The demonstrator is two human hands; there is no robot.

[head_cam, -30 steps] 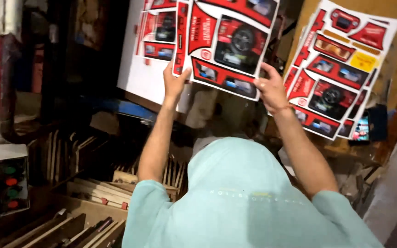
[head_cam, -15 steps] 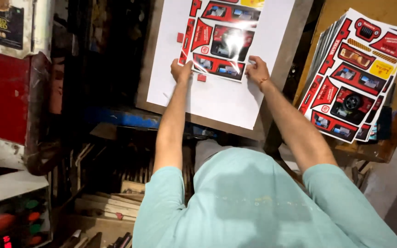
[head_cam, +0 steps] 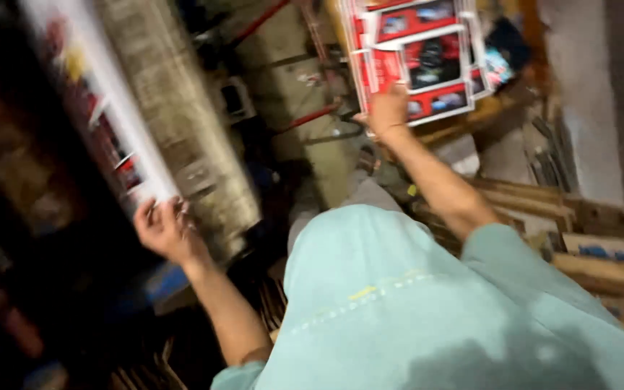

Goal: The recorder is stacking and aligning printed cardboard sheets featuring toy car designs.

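Observation:
My left hand (head_cam: 164, 230) grips the lower edge of a large white printed sheet (head_cam: 102, 115) with red and dark panels; the sheet runs up to the top left and is blurred. My right hand (head_cam: 388, 110) reaches forward and grips the bottom of a red die-cut printed card (head_cam: 417, 61), the front one of a stack that leans upright at the top centre. My pale green shirt (head_cam: 427, 310) fills the lower middle of the view.
A grey machine plate (head_cam: 182, 137) stands behind the white sheet. Red rods and dark machine parts (head_cam: 290, 79) lie between the two hands. Wooden boards (head_cam: 601, 224) are piled at the right, with a pale wall (head_cam: 601, 87) beyond.
The view has swung right. My right hand left the sheet on the plate and went to the red card stack. My left hand now holds the white sheet alone, at the lower left.

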